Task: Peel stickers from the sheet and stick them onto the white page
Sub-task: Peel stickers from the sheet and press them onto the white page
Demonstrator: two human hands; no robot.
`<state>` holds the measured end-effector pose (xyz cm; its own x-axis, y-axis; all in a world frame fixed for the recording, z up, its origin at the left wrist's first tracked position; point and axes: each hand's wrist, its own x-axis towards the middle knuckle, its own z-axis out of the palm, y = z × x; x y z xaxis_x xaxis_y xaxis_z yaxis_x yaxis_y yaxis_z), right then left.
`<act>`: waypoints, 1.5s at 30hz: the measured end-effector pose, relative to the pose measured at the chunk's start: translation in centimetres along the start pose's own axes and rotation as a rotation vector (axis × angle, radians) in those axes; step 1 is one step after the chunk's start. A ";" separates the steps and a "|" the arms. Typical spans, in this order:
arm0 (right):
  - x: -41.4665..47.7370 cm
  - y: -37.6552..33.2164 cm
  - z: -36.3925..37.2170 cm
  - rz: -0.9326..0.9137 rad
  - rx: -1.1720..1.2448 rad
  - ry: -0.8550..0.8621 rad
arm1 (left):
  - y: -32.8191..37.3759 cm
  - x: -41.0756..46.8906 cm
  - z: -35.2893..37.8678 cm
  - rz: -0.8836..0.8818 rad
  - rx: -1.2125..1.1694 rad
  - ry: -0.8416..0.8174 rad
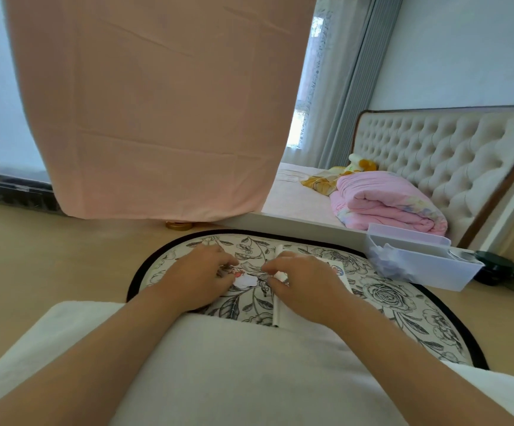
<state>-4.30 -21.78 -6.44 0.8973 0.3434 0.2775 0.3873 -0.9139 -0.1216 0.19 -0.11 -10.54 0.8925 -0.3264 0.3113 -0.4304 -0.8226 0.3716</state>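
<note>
Fingers of the left hand are curling in tight w/ thumb and forefinger pinching at a small pale sticker near its top edge, where a bit of red/pink print is showing; fingers of the right hand are also bunching close, tips pinching a small white scrap, prob. backing or a sticker corner, can't tell which. Both hands are working just beside each other over a round floral mat w/ a black border, resting on the person's lap. The sticker is sitting between the two hands, touching the left fingertips, lying low against the mat; whether it's fully free of its backing isn't clear. The white page is lying under the right hand, only its left edge and a strip near the wrist showing; a printed sheet is peeking out beyond the right knuckles, mostly hidden. A clear plastic bin is standing at the mat's far right edge. Step in hand looks like peeling, i.e. separating sticker from liner. Next move prob. calls for keeping a light grip on one edge so the sticky side isn't folding on itself, carrying it right to a bare spot on the page, then pressing flat.
</note>
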 end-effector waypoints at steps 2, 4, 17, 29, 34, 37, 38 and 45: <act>1.5 -0.6 0.7 -0.013 -0.032 -0.042 | 0.0 0.0 0.3 0.016 0.021 -0.019; 2.7 -1.0 1.3 -0.025 -0.080 -0.130 | -0.1 0.0 0.4 0.028 0.019 -0.026; 3.0 0.0 2.8 -0.050 -0.055 0.032 | 0.2 -0.2 0.2 0.024 -0.033 0.015; 2.0 -0.2 1.3 0.277 0.815 0.052 | 3.6 -0.3 0.2 -0.163 -0.704 0.108; 1.0 0.2 0.3 0.318 0.984 0.023 | 4.9 -0.5 -0.1 -0.297 -0.926 0.151; 0.1 0.8 -0.1 0.340 1.040 0.034 | 5.9 -0.7 0.0 -0.284 -0.933 0.089; -0.1 1.0 -0.3 0.336 1.050 0.034 | 6.2 -0.8 0.1 -0.266 -0.918 0.069; -2.2 2.8 -1.5 0.261 0.919 0.063 | 8.6 -0.9 0.6 -0.125 -0.784 0.064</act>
<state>-5.47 -25.42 -5.93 0.9762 0.1157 0.1833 0.2154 -0.4237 -0.8798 -4.26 -7.18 -8.09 0.9412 -0.2063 0.2676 -0.3184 -0.2763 0.9068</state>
